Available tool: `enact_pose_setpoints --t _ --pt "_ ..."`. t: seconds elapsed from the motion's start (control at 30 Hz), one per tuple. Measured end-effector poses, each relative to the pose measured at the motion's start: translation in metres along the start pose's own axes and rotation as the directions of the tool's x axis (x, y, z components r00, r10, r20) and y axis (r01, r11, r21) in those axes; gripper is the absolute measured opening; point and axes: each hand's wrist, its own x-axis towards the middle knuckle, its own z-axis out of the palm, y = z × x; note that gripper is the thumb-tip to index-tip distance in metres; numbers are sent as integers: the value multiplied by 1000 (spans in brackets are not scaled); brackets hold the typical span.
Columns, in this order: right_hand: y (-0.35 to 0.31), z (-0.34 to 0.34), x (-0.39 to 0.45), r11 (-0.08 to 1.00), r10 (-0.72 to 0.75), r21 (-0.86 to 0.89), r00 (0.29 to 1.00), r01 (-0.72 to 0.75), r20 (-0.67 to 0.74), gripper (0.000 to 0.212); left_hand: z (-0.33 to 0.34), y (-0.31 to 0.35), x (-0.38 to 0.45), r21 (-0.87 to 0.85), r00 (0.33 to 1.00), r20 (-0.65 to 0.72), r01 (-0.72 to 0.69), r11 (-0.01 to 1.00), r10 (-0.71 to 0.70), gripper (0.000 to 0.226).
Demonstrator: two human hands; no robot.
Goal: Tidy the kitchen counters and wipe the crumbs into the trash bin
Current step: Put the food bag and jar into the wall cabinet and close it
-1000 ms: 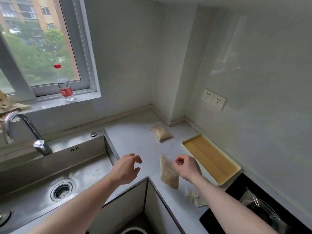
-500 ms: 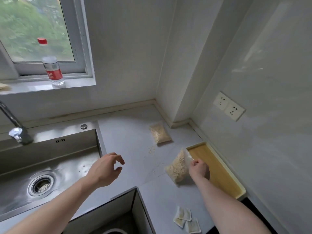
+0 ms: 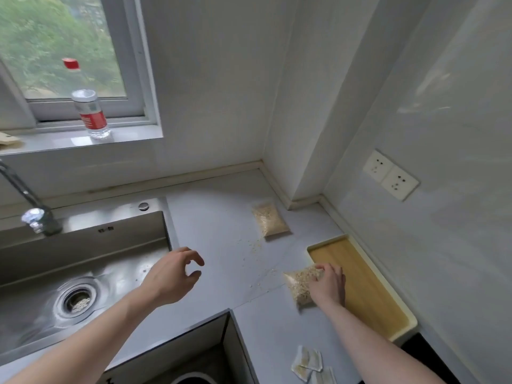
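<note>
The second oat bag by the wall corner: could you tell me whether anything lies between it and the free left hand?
Nothing solid does. Between the left hand and the second oat bag there is only bare counter with scattered crumbs; the right hand holds the other bag beside the tray.

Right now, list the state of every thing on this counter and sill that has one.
Right hand: grips the near oat bag.
Near oat bag: held at the tray's edge.
Far oat bag: lying flat by the wall corner.
Wooden tray: flat on the counter, nothing fully in it.
Left hand: loosely curled, holding nothing.
Water bottle: upright on the sill, capped.
Crumbs: scattered on the counter.
Sink drain: holds oat bits.
</note>
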Motion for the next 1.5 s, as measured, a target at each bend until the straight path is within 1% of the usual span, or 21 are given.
enact_pose_setpoints --t 0.03,0.1,0.17,0.23,0.3,0.37,0.47,0.53,0.6,0.67,0.73,0.83,0.9,1.03,1.13,1.3,1.4,1.5 --pt "-13 5 -10 995 -102 26 994 101 39 27 -2 -4 -6 -18 1000 -10 11 1000 -11 14" --pt "-47 14 -37 955 -275 157 948 250 161 28 -9 -17 -24 -60 999 -35 34 998 -36 16" --pt "-86 24 -67 905 -405 264 867 335 290 28 -18 -35 -49 -111 995 -61 73 991 -80 18" --pt "-124 35 -97 854 -508 340 772 394 382 29 -28 -58 -79 -165 985 -83 139 976 -154 20" --pt "-162 45 -126 814 -576 385 685 434 446 30 -40 -83 -112 -219 962 -120 217 951 -247 20" --pt "-195 54 -155 770 -637 427 601 473 483 32 -55 -108 -146 -273 923 -177 287 918 -341 21" --pt "-236 73 -191 700 -713 495 468 515 522 32 -81 -140 -194 -318 842 -280 371 873 -460 20" --pt "-261 87 -213 668 -738 514 388 539 552 33 -97 -159 -223 -354 780 -332 419 836 -531 20" --pt "-286 100 -236 641 -755 531 333 554 565 34 -113 -177 -248 -390 729 -361 448 804 -582 21" --pt "-308 113 -258 619 -771 555 293 556 566 36 -130 -196 -267 -397 702 -383 463 793 -601 21" --pt "-329 129 -277 605 -780 566 270 560 565 37 -146 -221 -279 -388 689 -392 478 788 -610 21" --pt "-357 149 -299 590 -787 562 258 580 560 38 -168 -264 -281 -380 685 -376 500 778 -624 20" --pt "-382 172 -316 594 -784 553 267 585 560 36 -186 -303 -279 -372 691 -352 516 772 -631 21" --pt "-433 220 -355 640 -754 551 298 536 586 37 -220 -382 -277 -324 710 -326 536 780 -624 21" --pt "-466 248 -384 644 -752 557 301 525 586 36 -240 -439 -280 -313 705 -304 562 765 -641 22" --pt "-498 260 -421 643 -754 560 306 522 581 35 -259 -505 -298 -282 685 -282 611 740 -672 25" --pt "-507 256 -431 645 -754 555 319 525 575 35 -269 -532 -311 -284 654 -279 643 711 -703 30" --pt "-508 254 -433 646 -756 554 339 525 561 35 -278 -554 -321 -292 622 -283 669 683 -730 39"
